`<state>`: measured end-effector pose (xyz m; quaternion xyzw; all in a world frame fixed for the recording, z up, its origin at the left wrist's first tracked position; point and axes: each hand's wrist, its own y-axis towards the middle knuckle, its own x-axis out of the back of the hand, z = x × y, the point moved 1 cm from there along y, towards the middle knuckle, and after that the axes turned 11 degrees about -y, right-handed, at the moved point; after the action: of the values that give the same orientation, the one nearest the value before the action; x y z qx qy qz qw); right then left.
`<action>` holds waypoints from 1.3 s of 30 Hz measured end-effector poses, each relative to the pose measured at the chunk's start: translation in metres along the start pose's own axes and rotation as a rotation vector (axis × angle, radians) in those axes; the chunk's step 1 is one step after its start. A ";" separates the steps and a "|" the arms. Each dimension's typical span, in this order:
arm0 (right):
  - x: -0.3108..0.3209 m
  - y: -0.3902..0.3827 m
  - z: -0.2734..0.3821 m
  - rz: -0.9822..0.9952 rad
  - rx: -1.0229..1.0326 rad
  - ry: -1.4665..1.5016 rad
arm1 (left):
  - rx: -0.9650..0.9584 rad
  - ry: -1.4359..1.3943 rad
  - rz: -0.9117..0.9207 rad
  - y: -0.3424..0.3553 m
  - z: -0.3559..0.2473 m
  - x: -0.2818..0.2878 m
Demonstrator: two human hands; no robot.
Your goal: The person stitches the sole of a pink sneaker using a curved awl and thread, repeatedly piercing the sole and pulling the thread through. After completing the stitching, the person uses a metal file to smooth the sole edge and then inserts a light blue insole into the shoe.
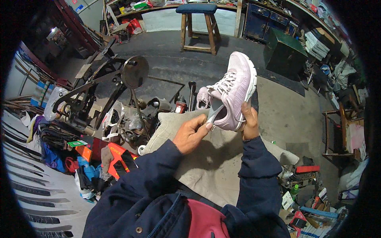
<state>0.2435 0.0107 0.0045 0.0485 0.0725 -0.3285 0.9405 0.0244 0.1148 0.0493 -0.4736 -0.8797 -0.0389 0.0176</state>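
A pale pink sneaker point(240, 79) with white laces and a white sole is held up over my lap, its toe pointing away from me. My right hand point(250, 123) grips it at the heel end, with the thumb against the sole's side. At the shoe's opening, my left hand point(193, 134) pinches a thin pale grey piece point(215, 110) that looks like an insole; its other end is hidden inside the shoe. Behind the opening a second pink shoe point(203, 97) is partly visible. A stained beige cloth point(210, 170) covers my lap beneath both hands.
To the left stands a black metal machine with a round wheel point(135, 71), and worn shoes and scraps crowd its base. A blue-topped wooden stool point(197, 9) and a dark green box point(285, 52) are farther back. Tools and a green bottle point(294, 190) clutter the lower right.
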 end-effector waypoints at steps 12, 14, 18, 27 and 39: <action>-0.025 -0.007 0.008 0.186 0.014 -0.096 | -0.094 -0.132 -0.103 0.022 0.001 -0.007; -0.020 -0.004 0.004 0.170 -0.014 -0.137 | -0.028 -0.122 -0.078 0.026 0.001 -0.006; -0.015 -0.006 0.003 0.171 0.027 -0.091 | 0.111 0.100 0.074 0.032 -0.002 0.001; -0.017 -0.001 -0.002 0.090 0.045 -0.062 | -0.004 -0.466 -0.124 0.039 0.003 -0.015; -0.024 -0.009 -0.005 0.192 0.084 -0.290 | 0.129 0.238 0.222 0.043 0.007 0.009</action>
<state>0.2193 0.0190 0.0028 0.0466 -0.0825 -0.2435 0.9653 0.0558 0.1467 0.0450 -0.5578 -0.8144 -0.0360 0.1561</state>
